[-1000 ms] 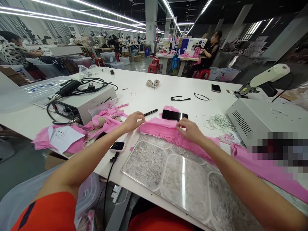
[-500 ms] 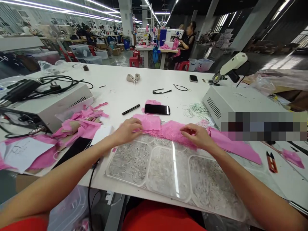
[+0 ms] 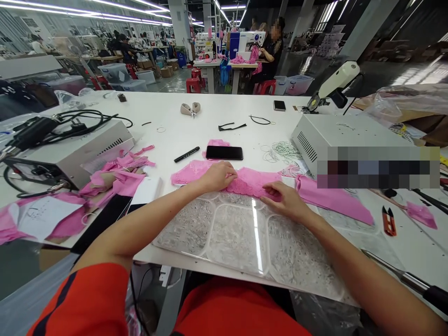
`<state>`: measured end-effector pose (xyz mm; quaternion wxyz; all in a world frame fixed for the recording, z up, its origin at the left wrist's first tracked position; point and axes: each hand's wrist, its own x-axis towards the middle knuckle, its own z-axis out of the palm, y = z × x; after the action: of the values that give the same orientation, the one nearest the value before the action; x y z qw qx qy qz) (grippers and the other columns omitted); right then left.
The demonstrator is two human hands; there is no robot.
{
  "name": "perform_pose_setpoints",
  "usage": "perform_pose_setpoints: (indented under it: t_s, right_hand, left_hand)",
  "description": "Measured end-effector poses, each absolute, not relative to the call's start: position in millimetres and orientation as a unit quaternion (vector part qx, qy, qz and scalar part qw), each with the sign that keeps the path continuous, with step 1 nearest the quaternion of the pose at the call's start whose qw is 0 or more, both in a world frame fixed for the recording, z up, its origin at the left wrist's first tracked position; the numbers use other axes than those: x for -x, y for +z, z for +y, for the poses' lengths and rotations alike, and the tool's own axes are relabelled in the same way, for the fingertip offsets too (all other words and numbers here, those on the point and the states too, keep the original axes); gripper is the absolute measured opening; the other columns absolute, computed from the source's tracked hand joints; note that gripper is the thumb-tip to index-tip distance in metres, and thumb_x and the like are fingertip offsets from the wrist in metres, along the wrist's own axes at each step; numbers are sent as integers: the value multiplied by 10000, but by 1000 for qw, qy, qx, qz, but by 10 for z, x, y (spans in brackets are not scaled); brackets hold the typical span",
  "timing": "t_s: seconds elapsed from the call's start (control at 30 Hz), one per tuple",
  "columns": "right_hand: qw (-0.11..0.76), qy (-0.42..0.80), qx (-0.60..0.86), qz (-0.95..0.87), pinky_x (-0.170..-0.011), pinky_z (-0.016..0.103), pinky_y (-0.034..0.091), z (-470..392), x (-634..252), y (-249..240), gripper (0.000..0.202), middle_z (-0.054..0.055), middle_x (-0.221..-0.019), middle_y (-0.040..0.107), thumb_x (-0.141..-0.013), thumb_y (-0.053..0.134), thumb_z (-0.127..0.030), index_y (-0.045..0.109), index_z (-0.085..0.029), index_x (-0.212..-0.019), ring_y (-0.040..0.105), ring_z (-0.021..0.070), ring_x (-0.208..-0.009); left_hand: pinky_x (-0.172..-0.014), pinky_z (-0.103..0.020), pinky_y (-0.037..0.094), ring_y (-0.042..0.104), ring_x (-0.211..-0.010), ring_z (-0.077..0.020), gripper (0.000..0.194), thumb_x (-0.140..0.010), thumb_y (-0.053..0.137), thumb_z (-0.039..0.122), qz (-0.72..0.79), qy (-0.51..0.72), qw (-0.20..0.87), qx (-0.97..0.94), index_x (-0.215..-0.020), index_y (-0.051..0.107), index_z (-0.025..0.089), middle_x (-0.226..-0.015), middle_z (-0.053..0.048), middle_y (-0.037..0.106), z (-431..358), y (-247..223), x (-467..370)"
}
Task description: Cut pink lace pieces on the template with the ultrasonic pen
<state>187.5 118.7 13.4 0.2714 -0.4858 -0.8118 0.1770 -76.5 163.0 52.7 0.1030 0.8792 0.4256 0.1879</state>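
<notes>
You cannot surely read any text: handwriting on the paper (image 3: 42, 219) and letters on the sewing machine (image 3: 255, 38) look unclear.

Ceiling tubes (image 3: 234, 7) glaring, white streak (image 3: 257, 238) reflecting off clear mat (image 3: 234, 238), wide-angle edges stretching, far background (image 3: 147, 51) probably softening

Fluorescent tubes (image 3: 49, 10) cross the upper left; a pale pillar (image 3: 179, 28) rises left of top centre, beside glossy floor (image 3: 168, 84).

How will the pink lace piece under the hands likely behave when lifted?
The pink lace piece will probably droop, because it looks thin and soft. It is likely light, being only a strip of cloth; its wavy edge may fold.
</notes>
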Motion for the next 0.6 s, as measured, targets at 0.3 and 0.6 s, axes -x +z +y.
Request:
perform_pose_setpoints:
  t_s: [0.3, 0.6]
  right_hand:
    - [250, 20, 475, -843, -785, 399, 490, 1106, -1584, 124, 241, 143, -956, 696, -837, 493, -129, 682, -175, -979, 612, 268, -905]
    - [223, 46, 253, -940, -679, 310, 505, 305, -1490, 233, 213, 74, -840, 716, -927, 486, -157, 693, -203, -942, 633, 172, -756]
  left_hand:
    - [-908, -389, 445, 631, -940, -225, 220, -900, 491, 158, 394, 178, 77, -898, -821, 696, 179, -959, -78, 711, 1219, 624, 901]
    - [-1026, -430, 368, 607, -909, -201, 201, -896, 513, 169, 322, 61, 60, -943, -761, 661, 188, -1000, -64, 686, 280, 572, 1652]
